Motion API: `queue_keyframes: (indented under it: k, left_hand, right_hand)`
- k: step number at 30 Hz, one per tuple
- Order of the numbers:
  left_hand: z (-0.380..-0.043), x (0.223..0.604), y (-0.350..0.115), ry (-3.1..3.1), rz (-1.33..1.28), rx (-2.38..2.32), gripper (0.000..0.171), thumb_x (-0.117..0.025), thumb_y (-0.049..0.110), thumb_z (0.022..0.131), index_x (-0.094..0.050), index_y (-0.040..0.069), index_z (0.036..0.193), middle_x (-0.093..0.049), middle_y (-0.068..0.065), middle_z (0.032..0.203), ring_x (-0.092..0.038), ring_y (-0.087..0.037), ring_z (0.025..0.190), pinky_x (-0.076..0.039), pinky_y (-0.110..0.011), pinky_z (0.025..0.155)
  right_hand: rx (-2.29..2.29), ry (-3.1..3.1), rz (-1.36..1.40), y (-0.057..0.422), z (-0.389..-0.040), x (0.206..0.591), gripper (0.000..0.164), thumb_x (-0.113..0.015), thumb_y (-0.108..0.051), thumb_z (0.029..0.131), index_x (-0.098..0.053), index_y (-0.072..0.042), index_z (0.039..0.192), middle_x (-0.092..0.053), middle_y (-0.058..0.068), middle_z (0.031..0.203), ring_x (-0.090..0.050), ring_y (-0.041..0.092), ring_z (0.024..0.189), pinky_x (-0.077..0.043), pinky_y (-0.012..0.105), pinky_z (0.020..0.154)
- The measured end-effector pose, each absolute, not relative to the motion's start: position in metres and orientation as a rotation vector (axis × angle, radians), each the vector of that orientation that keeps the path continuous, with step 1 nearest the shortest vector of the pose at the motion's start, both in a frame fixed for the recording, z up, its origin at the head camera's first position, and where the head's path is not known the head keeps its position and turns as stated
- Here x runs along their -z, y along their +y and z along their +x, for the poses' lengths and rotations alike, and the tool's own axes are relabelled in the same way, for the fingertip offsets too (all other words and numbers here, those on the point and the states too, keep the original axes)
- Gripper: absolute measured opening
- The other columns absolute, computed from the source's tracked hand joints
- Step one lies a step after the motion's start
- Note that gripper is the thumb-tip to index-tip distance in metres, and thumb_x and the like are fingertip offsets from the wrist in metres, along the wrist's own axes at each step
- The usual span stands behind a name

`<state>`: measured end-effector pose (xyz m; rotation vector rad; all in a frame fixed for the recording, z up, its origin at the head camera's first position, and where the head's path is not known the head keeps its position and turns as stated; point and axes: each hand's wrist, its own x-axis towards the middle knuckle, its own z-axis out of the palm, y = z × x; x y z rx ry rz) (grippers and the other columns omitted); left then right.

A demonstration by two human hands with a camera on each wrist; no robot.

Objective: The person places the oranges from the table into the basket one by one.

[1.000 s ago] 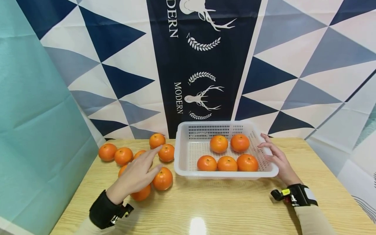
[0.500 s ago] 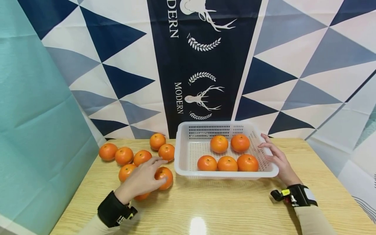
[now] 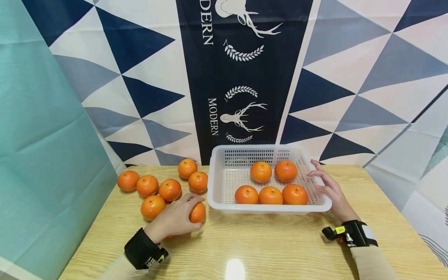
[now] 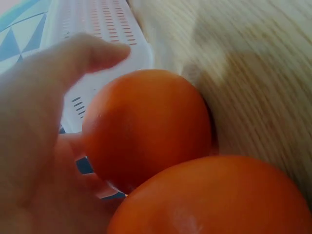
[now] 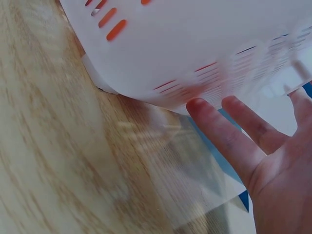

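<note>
In the head view my left hand (image 3: 176,216) curves its fingers and thumb round an orange (image 3: 198,212) on the table, left of the basket. The left wrist view shows this orange (image 4: 146,126) with fingers behind it and the thumb arched over it. A second orange (image 4: 219,200) fills the near foreground there; in the head view it is mostly hidden under the hand. My right hand (image 3: 330,189) rests at the right end of the white slotted basket (image 3: 269,208). In the right wrist view its fairly straight fingers (image 5: 226,141) meet the basket's outer wall (image 5: 185,53).
Inside the basket lie several oranges (image 3: 260,172), leaving bare floor on its left side. More loose oranges (image 3: 152,207) are grouped on the wooden table (image 3: 266,245) at the left. A patterned cloth (image 3: 241,77) hangs behind, and a teal cloth (image 3: 52,155) borders the left.
My left hand has come down and to the right from above the loose oranges, its fingers now curled round the one nearest the basket's front-left corner. The right hand and basket have not moved.
</note>
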<state>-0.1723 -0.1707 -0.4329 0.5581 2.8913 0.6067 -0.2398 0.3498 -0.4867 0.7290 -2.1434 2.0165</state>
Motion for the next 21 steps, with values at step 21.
queue_keyframes:
  k: [21]
  left_hand:
    - [-0.1750, 0.4287, -0.1721, 2.929, 0.609, -0.648, 0.066, -0.083, 0.031, 0.086, -0.069, 0.015, 0.148, -0.066, -0.016, 0.152, -0.068, -0.036, 0.119, -0.059, -0.062, 0.105]
  right_hand:
    - [-2.003, -2.133, 0.738, 0.3497, -0.2400, 0.4901, 0.039, -0.039, 0.002, 0.109, -0.062, -0.005, 0.140, -0.012, -0.001, 0.192, -0.025, -0.003, 0.162, -0.047, 0.007, 0.115]
